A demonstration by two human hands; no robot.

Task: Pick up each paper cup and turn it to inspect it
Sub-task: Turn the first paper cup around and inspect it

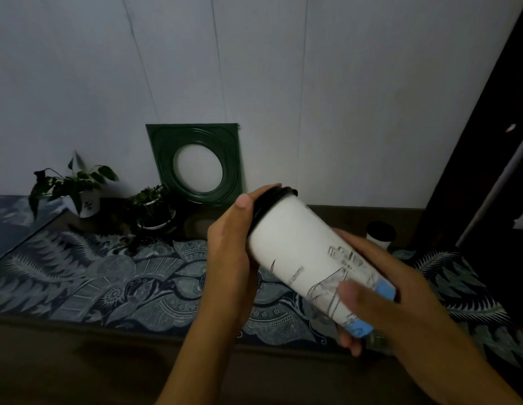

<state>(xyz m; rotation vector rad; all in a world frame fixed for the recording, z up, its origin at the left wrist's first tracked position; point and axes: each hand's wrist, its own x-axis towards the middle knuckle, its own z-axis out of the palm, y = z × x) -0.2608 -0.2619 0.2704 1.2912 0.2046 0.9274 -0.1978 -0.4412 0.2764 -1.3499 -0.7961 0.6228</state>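
Note:
A white paper cup [295,247] with a black lid, grey line drawings and a blue band at its base is held tilted above the table, lid pointing up and away. My left hand [231,252] grips the lid end, thumb along the rim. My right hand [380,293] wraps the base, its thumb across the blue band. A second paper cup [381,235] with a dark top stands upright on the table at the back right, partly hidden behind my right hand.
A patterned blue cloth [114,282] covers the table. Two potted plants [79,188] [152,206] stand at the back left. A green square frame [196,163] with a round opening leans on the white wall. A dark upright post [482,141] rises at the right.

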